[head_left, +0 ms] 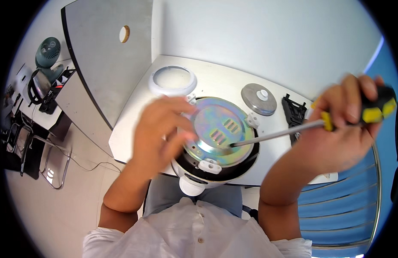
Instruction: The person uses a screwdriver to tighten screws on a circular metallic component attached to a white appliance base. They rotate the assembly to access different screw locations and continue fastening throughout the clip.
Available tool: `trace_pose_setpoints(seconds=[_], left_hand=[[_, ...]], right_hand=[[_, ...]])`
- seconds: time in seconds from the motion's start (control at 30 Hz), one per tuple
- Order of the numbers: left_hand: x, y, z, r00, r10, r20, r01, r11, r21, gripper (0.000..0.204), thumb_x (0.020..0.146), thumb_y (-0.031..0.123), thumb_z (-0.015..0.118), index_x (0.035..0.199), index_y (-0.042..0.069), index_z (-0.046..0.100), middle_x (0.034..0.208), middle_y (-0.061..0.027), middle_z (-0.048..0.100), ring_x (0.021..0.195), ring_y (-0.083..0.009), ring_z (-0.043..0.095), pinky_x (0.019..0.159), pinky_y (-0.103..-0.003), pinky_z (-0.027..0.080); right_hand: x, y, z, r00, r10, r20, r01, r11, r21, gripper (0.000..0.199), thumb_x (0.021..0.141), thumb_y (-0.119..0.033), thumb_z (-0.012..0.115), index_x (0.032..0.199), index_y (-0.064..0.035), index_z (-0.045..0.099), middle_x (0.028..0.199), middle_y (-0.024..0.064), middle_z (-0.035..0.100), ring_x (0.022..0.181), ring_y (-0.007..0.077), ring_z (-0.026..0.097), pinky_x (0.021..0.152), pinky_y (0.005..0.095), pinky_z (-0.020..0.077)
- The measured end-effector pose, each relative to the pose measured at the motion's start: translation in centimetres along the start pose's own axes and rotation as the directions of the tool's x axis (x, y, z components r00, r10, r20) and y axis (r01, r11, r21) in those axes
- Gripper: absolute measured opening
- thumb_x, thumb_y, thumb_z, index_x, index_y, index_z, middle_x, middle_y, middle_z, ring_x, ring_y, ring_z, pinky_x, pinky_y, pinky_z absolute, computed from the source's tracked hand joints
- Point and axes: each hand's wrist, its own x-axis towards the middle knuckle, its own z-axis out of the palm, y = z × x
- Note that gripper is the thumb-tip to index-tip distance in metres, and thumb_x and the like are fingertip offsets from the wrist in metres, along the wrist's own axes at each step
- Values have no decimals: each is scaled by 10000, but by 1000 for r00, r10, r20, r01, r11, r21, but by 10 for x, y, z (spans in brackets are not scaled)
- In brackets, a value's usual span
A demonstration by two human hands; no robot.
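The round metal plate (214, 114), with an iridescent sheen and two groups of slots, sits over the dark opening of a white housing (212, 185) at the near edge of the surface (134, 133). White brackets stand around its rim, one (209, 166) on the near side. The screwdriver (289, 131) reaches in from the right at a low slant, its tip over the plate's near right part; contact cannot be told. For clean work, I would bring the shaft upright over a screw head, press along its axis, and steady the rim with the other hand.

The right hand (341, 142) is wrapped around the handle, right of the plate. The left hand (164, 127), blurred and loosely curled, is at the plate's left edge; whether it pinches something small cannot be told. Farther off lie a white ring (154, 88) and a metal lid (252, 101).
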Motion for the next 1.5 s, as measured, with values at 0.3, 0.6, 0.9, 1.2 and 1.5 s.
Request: trace_pose_setpoints(seconds=[0.3, 0.6, 0.9, 1.2, 1.5], left_hand=[[-63, -184, 24, 841, -496, 218, 327, 785, 526, 82, 748, 147, 685, 755, 109, 613, 802, -71, 575, 776, -289, 599, 657, -412, 472], [-76, -207, 51, 699, -641, 316, 501, 755, 423, 109, 806, 181, 693, 842, 96, 636, 835, -60, 586, 756, -246, 585, 673, -364, 449], [-75, -199, 41, 686, -665, 294, 540, 737, 407, 142, 802, 150, 690, 916, 82, 639, 847, -66, 589, 774, -229, 601, 686, -352, 467], [-74, -206, 34, 736, -656, 169, 603, 748, 276, 97, 828, 62, 629, 925, 63, 634, 848, -69, 577, 728, -201, 588, 676, -320, 466], [-24, -160, 28, 941, -285, 183, 337, 838, -429, 324, 820, 266, 687, 1054, 47, 639, 1164, -106, 553, 1116, -252, 510, 964, -365, 385]], right_hand=[[-9, -65, -56, 961, -250, -118, 242, 967, -73, 358, 927, -262, 434, 1130, 29, 391, 903, 106, 448, 636, 151, 436, 507, 250, 371], [7, -5, -71, 993, -25, -119, 15, 996, -85, 433, 953, -303, 419, 1240, 22, 423, 953, 104, 490, 665, 158, 430, 531, 262, 384], [36, 143, -62, 906, 278, -319, -351, 914, -203, 392, 952, -409, 491, 1104, -53, 425, 766, 60, 507, 592, 169, 510, 519, 280, 392], [39, 167, -68, 874, 341, -346, -435, 866, -247, 375, 957, -406, 467, 1088, -57, 420, 744, 58, 494, 564, 155, 489, 504, 269, 379], [34, 174, -67, 885, 465, 1, -459, 875, -154, 451, 974, -427, 400, 1189, -32, 432, 815, 57, 502, 571, 152, 508, 473, 256, 404]])
